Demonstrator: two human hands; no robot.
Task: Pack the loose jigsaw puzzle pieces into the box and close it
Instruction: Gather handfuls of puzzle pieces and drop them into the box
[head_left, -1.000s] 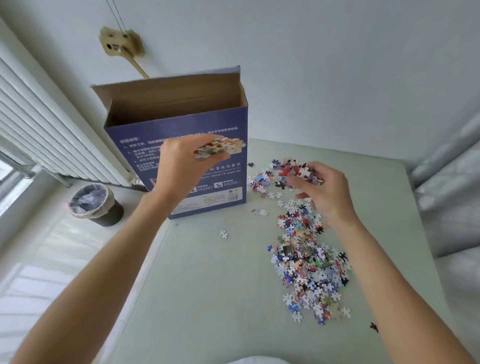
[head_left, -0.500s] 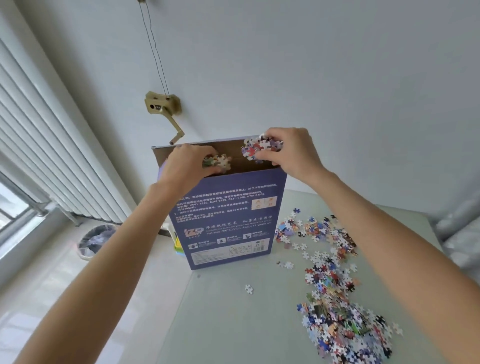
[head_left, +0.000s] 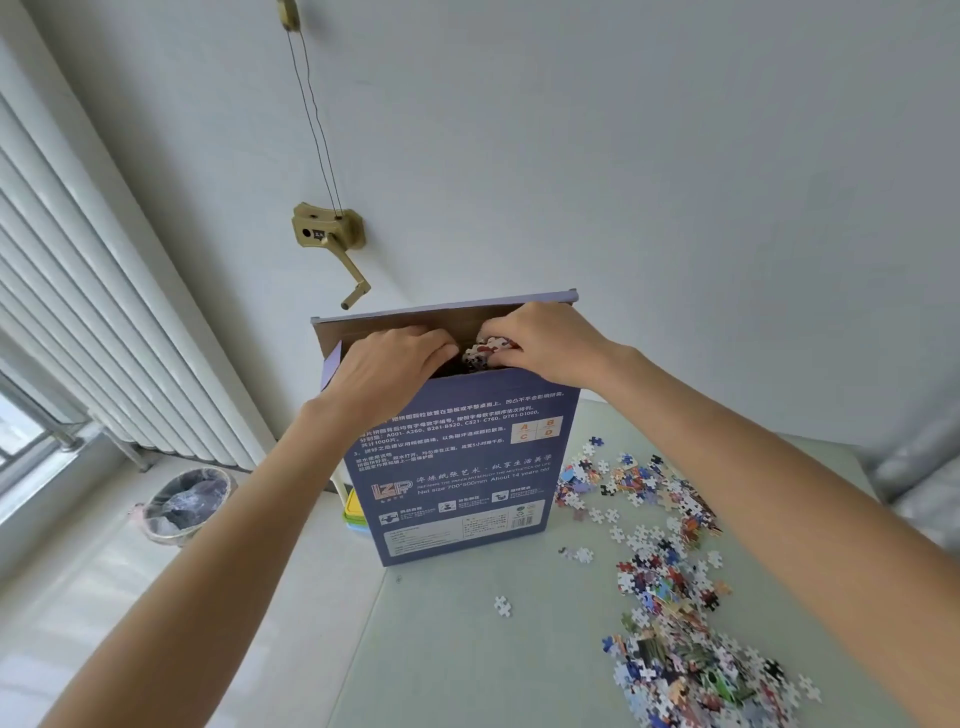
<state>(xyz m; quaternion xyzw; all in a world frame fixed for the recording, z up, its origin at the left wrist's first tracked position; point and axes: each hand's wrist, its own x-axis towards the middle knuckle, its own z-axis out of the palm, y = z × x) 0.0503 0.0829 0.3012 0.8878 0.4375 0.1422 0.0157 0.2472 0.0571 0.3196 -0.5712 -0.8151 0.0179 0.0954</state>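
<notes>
A plain white painted wall (head_left: 649, 156) fills the upper view. A brass-coloured metal winder bracket with crank handle (head_left: 328, 235) is mounted on it, and two thin cords (head_left: 311, 119) run upward from the bracket. White vertical window blinds (head_left: 88, 312) line the left side, lit by daylight, with a metal-framed window (head_left: 31, 436) at the lower left edge. A pale glossy tiled floor (head_left: 67, 582) reflects the light. On the floor stands a round waste bin lined with a clear plastic bag (head_left: 184, 501). A pale green flat tabletop (head_left: 493, 665) occupies the lower centre. Grey-white fabric (head_left: 919, 478) shows at the right edge.
</notes>
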